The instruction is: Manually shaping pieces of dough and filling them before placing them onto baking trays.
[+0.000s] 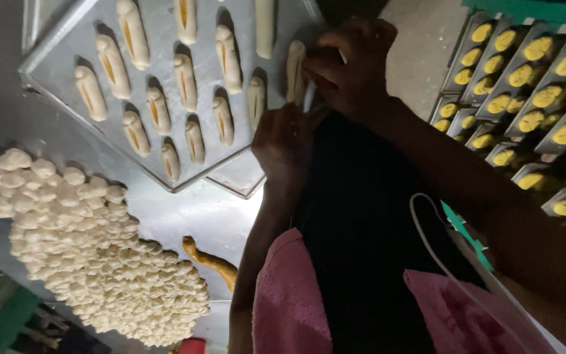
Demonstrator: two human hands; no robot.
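Pink cloth (289, 301) hangs over the person's dark front at the bottom of the view, nearest the lens, with a thin white cord (440, 252) looping across it. At far left, a large heap of small pale dough pieces (83, 246) lies on the metal surface (191, 213), and a streak of orange filling (212, 261) sits just beside the heap's right edge. Above the heap, a metal baking tray (54, 59) rests tilted across the surface, carrying rows of oblong dough rolls (185, 80), each slit lengthwise with orange showing in the cut. At the tray's right edge, the left hand (284, 141) is closed in a loose fist just below a roll, its fingers curled under; what it grips, if anything, cannot be made out in the dim light. Just above it, the right hand (352, 65) is clenched around a slim white tool (309, 97), its tip at the end roll (295, 71) on the tray's right edge, which the fingers touch. To the far right, well apart from both hands, a rack (525, 13) with green framing holds stacked trays of yellow-topped rolls (535, 97) in rows.
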